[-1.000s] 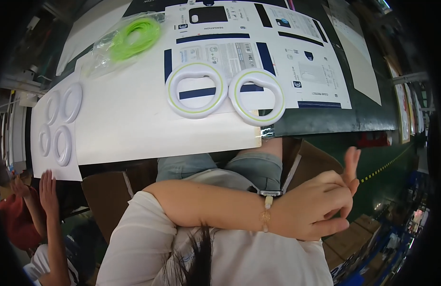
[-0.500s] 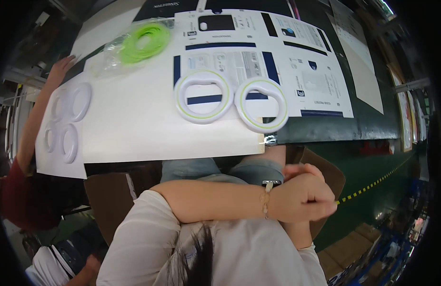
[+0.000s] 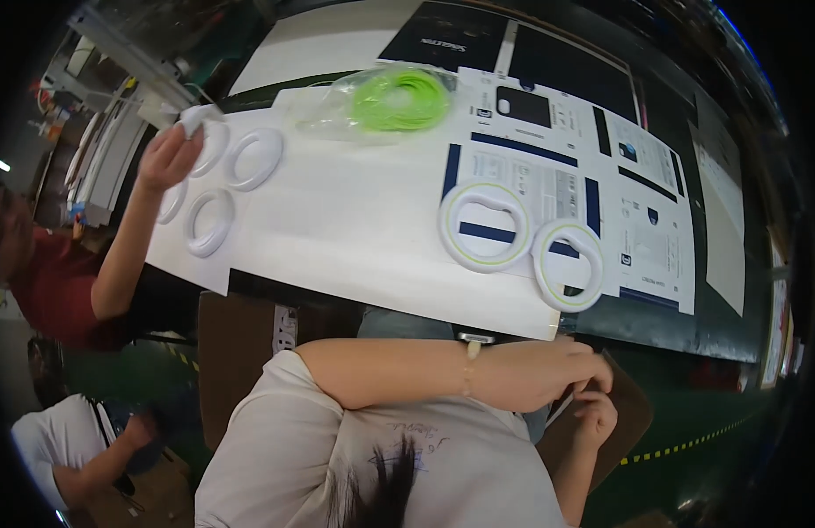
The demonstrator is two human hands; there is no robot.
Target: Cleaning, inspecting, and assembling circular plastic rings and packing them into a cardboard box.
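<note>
My left forearm lies across my lap, with a watch and a pale bracelet at the wrist. My left hand [image 3: 548, 373] is bent, its fingers curled downward and its fingertips partly hidden. Just below it is my right hand [image 3: 596, 421], fingers curled in, close to the left fingers. I cannot make out anything held in either. On the table ahead lie two white rings with a green line, a larger ring [image 3: 450, 231] and a narrower-looking ring [image 3: 546, 275], side by side over printed sheets [image 3: 658, 242]. Neither hand touches them.
A clear bag [image 3: 330, 119] with a bright green coil [image 3: 399, 101] lies farther back. Several plain white rings [image 3: 194, 231] sit at the left. There, another person's hand [image 3: 172, 158] holds a crumpled white piece [image 3: 194, 120]. The table's front edge [image 3: 407, 304] is before my lap.
My view has turned left, so the table's things sit farther right. My right hand has come out below my left. The other person's hand has risen from the table edge with the white piece.
</note>
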